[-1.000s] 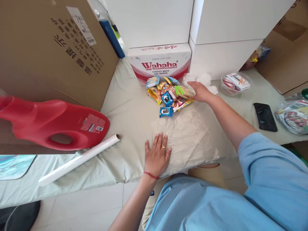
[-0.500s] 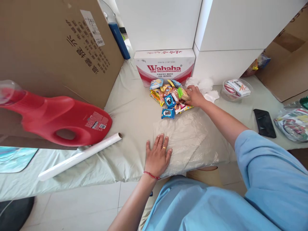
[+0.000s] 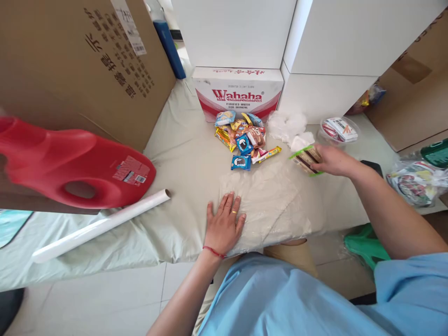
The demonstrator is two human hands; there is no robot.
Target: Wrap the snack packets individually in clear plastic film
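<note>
The right hand (image 3: 332, 160) partly hides what seems a packet (image 3: 303, 159).

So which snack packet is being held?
The green-edged, brown-striped packet, gripped in the right hand; the heaped packets lie by the Wahaha box, touched by neither hand.

a household room, by its looks: snack packets (image 3: 244, 144) lie beyond the left fingers (image 3: 228, 203) on a cloth-covered table (image 3: 189, 163). a red jug (image 3: 108, 172) sits to their left, white cabinets (image 3: 233, 35) ahead.
</note>
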